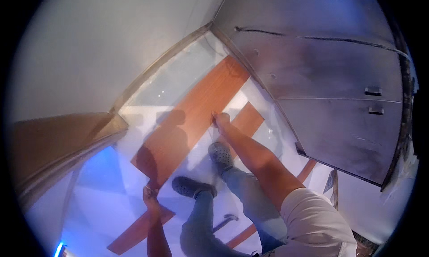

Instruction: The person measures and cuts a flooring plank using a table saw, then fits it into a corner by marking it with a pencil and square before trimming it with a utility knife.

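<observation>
A long reddish-brown wood-look floor plank (196, 109) lies diagonally over the white floor, from the far corner toward me. My right hand (222, 122) has its fingers closed on the plank's right long edge, about halfway along. At the plank's near end, my left hand (151, 196) grips the corner with curled fingers; its fingertips are partly in shadow. A shorter plank piece (248, 120) lies beside the long one, under my right forearm. Another cut piece (140, 232) lies next to my left forearm.
A hammer (227, 221) lies near my legs, close to another plank strip (241, 237). My shoes (192, 187) stand on the white sheet. A grey cabinet (335, 78) borders the right. Wooden trim (165, 60) edges the left wall. A blue light glows at lower left.
</observation>
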Tool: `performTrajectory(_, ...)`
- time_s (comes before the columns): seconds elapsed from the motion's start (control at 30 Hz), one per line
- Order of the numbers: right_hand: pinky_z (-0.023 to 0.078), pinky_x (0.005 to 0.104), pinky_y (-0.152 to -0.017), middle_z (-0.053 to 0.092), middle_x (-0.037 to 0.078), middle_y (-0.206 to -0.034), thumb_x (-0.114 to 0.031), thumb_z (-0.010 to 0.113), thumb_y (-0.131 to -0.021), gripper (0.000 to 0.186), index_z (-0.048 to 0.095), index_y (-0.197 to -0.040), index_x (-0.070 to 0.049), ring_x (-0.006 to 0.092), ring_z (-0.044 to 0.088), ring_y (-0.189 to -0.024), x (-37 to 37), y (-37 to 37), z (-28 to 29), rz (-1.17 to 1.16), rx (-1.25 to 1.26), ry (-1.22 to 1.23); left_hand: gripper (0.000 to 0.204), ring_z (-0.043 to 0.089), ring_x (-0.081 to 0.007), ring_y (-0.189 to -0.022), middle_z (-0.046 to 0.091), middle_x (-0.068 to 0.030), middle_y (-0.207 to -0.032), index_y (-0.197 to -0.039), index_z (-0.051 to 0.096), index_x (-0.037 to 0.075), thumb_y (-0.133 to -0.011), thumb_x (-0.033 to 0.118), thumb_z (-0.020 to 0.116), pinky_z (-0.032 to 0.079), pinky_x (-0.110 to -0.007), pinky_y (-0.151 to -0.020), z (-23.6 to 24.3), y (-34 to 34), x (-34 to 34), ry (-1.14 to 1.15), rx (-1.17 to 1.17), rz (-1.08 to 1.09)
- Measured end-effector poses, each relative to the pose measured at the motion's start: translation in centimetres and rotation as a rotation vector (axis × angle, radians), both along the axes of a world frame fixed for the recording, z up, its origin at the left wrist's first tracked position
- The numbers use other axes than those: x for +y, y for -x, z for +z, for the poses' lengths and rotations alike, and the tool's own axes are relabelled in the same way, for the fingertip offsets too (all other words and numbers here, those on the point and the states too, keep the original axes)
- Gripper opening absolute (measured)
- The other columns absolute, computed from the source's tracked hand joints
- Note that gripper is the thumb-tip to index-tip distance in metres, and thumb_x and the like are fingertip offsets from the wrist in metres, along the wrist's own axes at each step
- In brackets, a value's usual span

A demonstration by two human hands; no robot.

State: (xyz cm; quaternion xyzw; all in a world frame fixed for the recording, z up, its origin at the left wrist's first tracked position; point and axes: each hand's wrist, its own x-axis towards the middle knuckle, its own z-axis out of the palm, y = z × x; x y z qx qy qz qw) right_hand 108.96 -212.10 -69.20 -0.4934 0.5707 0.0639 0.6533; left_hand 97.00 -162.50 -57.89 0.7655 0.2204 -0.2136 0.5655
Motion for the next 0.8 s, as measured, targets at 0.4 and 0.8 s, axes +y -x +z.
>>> performTrajectory(0.4,0.057,0.0351,-0.046,0.065,0.009,-0.071,-0.027,0.060,-0.108,0.032,0.064,-0.086,-0.004,0.0218,0.067,-0.053,-4.7,-7.7,-10.1,0.296,-0.201,0.221,0.042,0.060,-0.0166,-0.114,0.067,-0.0076,-0.124,-0.138,0.058,-0.002,-0.099,0.007,0.068,0.050,-0.033,-0.101,-16.8,-9.9,-0.5,0.067,-0.138,-0.167)
performTrajectory(0.8,0.059,0.0353,-0.049,0.074,0.017,-0.075,-0.032,0.057,-0.110,0.037,0.066,-0.096,0.001,0.0236,0.071,-0.055,-4.3,-10.7,-9.7,0.711,-0.159,0.420,0.026,0.060,-0.0227,-0.072,0.061,-0.0095,-0.076,-0.090,0.056,0.004,-0.091,0.016,0.078,0.050,-0.041,-0.069,-19.2,-15.9,2.9,-0.488,-0.189,-0.387)
